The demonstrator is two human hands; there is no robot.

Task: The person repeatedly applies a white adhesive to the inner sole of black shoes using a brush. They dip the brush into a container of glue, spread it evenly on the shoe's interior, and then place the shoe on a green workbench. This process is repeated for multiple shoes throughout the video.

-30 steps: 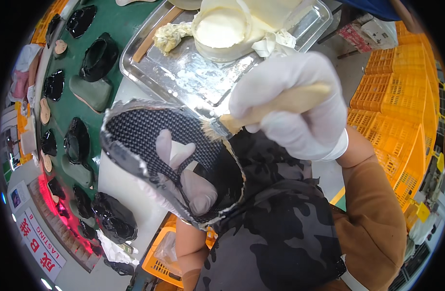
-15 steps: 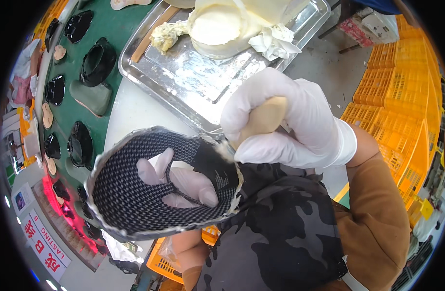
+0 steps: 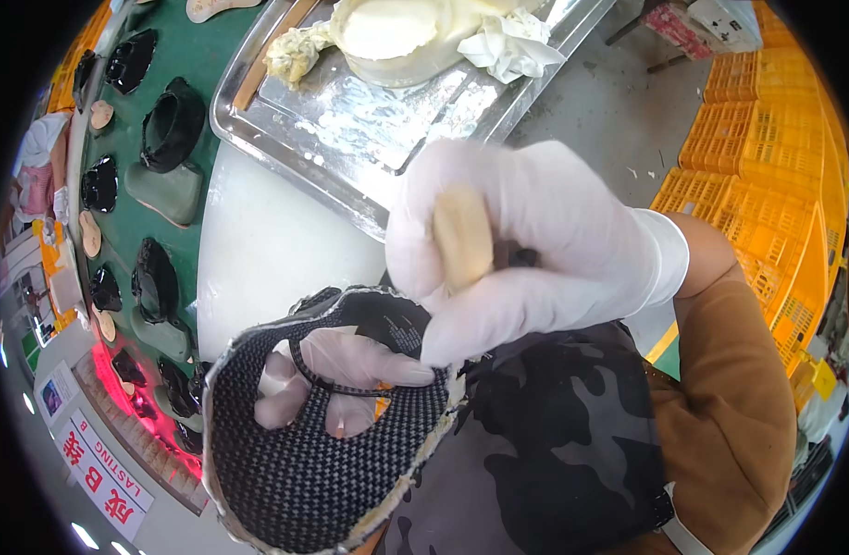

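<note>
My left hand [image 3: 355, 359], in a thin white glove, holds a black-and-grey knit shoe upper [image 3: 285, 486] with its underside opening facing up. Its fingers show through the collar, around a dark strap or edge inside. A pale, frayed rim runs round the upper. Above the upper's right side, my gloved right hand [image 3: 554, 245] is closed round the wooden handle of a brush [image 3: 463, 240]. The brush's bristles are hidden behind the hand now; the earlier frame shows them at the upper's edge.
A metal tray [image 3: 299, 165] at the top holds a tub of cream-coloured paste [image 3: 387, 76], a wooden stick [image 3: 267, 60] and crumpled white tissue [image 3: 509, 48]. Left, a green conveyor [image 3: 216, 42] carries black shoe uppers [image 3: 173, 125] and soles. Yellow crates [image 3: 748, 213] are stacked right.
The upper has moved down and turned, its rim tilting toward me. My right hand with the brush has shifted slightly left and down. Tray and tub sit higher in view.
</note>
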